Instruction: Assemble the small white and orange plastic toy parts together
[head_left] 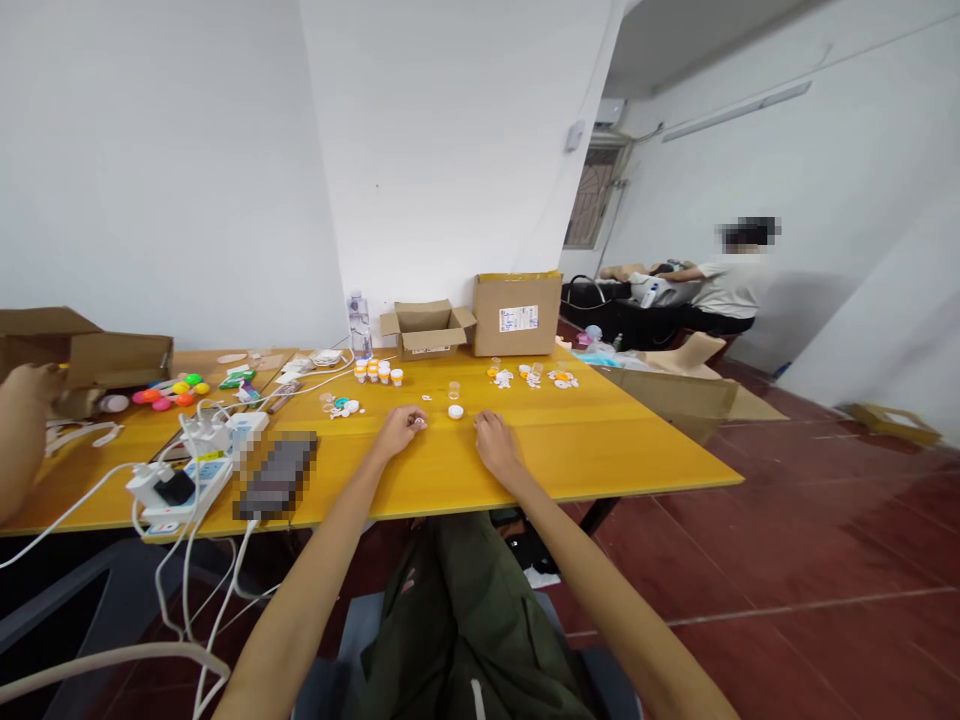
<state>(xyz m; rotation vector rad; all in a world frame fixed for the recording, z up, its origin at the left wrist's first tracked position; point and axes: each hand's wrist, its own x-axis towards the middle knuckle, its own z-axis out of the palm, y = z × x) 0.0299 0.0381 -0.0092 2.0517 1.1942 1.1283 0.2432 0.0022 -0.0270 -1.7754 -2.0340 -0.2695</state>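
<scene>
My left hand (400, 432) rests on the yellow table with its fingers pinched around a small white piece (420, 422). My right hand (495, 438) lies on the table too, fingers curled in; whatever they may hold is hidden. Between the hands stands a small round white-topped container (455, 411), touched by neither. Just behind it is a small clear cup (454, 390). A tiny white bit (426, 398) lies beyond my left hand. Several orange-and-white capped little jars (379, 372) are grouped farther back, left of centre.
Small white pieces (503, 379) and orange rings (559, 377) lie in piles at the back right. Behind stand an open carton (431, 340), a closed box (517, 318) and a water bottle (360, 325). Left are a phone (277, 475), a power strip (217, 470) and another person's hand (30, 395).
</scene>
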